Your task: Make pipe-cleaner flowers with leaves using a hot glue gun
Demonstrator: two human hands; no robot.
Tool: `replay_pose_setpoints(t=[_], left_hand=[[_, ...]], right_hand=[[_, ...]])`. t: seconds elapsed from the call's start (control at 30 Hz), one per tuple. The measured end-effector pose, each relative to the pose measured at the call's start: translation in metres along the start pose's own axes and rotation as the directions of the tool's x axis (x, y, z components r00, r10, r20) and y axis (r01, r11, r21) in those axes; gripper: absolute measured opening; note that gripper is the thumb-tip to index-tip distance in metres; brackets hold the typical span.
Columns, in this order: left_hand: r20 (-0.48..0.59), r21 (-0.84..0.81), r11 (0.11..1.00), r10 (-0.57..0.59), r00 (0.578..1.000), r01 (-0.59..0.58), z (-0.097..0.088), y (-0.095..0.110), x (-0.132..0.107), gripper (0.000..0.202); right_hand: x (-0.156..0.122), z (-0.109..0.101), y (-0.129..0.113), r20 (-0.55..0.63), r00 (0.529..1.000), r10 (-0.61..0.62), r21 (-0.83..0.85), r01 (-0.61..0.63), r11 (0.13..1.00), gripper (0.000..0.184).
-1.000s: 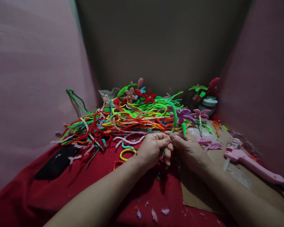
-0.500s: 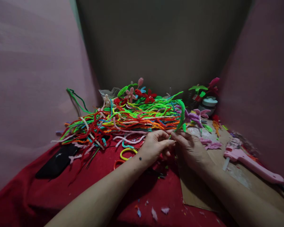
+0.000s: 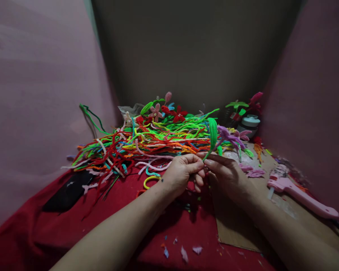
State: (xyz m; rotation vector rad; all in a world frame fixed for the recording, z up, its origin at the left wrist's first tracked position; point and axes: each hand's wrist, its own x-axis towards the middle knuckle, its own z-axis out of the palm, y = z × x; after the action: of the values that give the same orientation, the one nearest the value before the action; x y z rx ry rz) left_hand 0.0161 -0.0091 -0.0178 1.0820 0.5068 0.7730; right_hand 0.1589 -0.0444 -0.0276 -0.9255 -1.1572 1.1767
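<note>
Both hands meet over the front edge of the pipe cleaner pile (image 3: 164, 139). My left hand (image 3: 183, 171) pinches the lower end of a green pipe cleaner leaf (image 3: 213, 131) between thumb and forefinger. Right beside it, my right hand (image 3: 227, 171) has its fingers closed on the same stem end. The leaf stands up from the fingertips and curls over at its top. Behind it on the right is a purple pipe cleaner flower (image 3: 228, 137). Scissors with yellow and orange handles (image 3: 151, 182) lie partly hidden by my left wrist.
A pink glue gun (image 3: 302, 195) rests on a cardboard sheet (image 3: 237, 233) at right. Farther back stands a jar with a pale lid (image 3: 250, 122). A flat black object (image 3: 69, 192) lies at left. Fluff scraps (image 3: 184, 254) dot the red cloth (image 3: 101, 233).
The green leaf has turned in my fingers and shifted slightly left, showing a broader side. My left hand has moved slightly; both hands stay together at the stem.
</note>
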Motion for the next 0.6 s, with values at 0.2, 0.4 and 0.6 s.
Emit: replay_pose_setpoints(t=[0.2,0.4,0.6], left_hand=[[0.142,-0.026,0.997,-0.066,0.988,0.071,-0.0064,0.0011,0.002,0.022],[0.264,-0.118,0.984,-0.097,0.96,0.132,-0.0064,0.0003,-0.0008,0.021],[0.245,-0.03,0.994,-0.095,0.965,0.105,-0.0038,0.0032,-0.0019,0.024]], right_hand=[[0.0012,0.0028,-0.0008,0.121,0.992,0.047,0.169,-0.068,0.983,0.035],[0.0028,-0.0025,-0.0009,0.159,0.985,0.063,0.174,-0.091,0.981,0.029],[0.0012,0.0002,-0.0026,0.133,0.991,0.011,0.208,-0.038,0.977,0.023]])
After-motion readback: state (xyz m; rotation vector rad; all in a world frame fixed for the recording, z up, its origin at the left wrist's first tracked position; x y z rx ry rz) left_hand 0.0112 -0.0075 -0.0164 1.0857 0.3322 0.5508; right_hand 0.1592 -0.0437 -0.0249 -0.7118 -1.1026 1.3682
